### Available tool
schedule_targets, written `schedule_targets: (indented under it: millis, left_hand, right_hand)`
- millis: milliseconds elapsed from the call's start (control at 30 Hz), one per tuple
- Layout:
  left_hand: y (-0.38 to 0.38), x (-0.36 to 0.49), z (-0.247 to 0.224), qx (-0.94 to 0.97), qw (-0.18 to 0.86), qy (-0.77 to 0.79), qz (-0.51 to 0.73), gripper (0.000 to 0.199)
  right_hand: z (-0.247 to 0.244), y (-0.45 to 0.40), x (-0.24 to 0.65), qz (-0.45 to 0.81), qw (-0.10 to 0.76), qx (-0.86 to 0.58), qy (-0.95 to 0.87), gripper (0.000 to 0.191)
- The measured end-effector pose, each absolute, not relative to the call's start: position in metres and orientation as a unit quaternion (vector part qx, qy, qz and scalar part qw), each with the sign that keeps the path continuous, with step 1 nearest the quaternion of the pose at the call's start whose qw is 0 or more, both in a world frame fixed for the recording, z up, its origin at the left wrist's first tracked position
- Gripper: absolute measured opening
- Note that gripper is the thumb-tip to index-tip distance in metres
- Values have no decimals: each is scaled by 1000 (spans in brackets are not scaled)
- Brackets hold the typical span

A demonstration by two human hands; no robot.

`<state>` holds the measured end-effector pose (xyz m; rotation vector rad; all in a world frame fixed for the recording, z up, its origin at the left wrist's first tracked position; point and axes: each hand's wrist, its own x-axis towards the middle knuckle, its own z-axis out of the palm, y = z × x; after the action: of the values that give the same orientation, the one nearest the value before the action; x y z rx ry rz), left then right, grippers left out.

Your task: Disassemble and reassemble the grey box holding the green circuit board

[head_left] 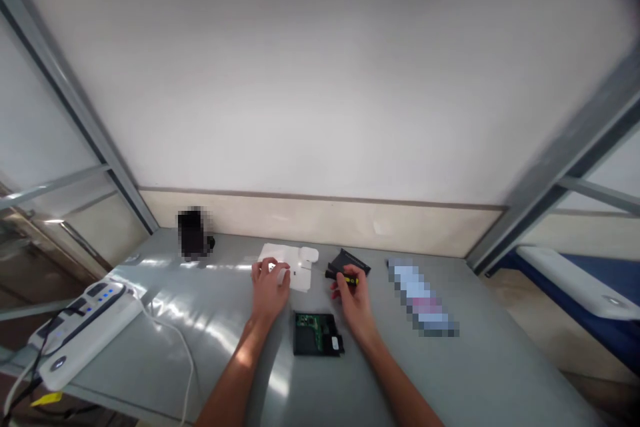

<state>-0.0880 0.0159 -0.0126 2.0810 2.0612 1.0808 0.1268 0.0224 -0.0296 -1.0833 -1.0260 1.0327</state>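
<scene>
My left hand (pixel 270 285) rests over a white sheet (pixel 300 280), its fingers bent downward and apart. A small white piece (pixel 309 254) and a few tiny dark bits lie on that sheet. Held in my right hand (pixel 356 295) is a screwdriver (pixel 351 279) with a black and yellow handle, its thin shaft pointing left towards the sheet. A flat black cover (pixel 345 261) lies just behind this hand. Between my forearms sits an opened black case (pixel 306 345) with a green circuit board (pixel 317 328) inside.
On the left edge stands a white power strip (pixel 93 333) with a white cable (pixel 185 340). A blurred dark object (pixel 193 233) is at the back left, a blurred phone-like slab (pixel 423 300) at the right. A pale wall (pixel 320 113) closes off the grey table (pixel 390 373).
</scene>
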Motion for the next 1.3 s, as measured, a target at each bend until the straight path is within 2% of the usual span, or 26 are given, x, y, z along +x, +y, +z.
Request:
schedule_targets:
  millis: [300,900,1300]
  left_hand:
    - [8,-85,-18,681,23,657,321,28]
    - [8,-83,-20,693,-3,653,305,32]
    - [13,-83,-24,671,-24,653,351,22]
  right_hand:
    - [-35,23,125,474,577,-469,-472,53]
    - [-39,25,123,507,587,-463,-429,57]
    - [-24,22,130,512,613,-457,-392,56]
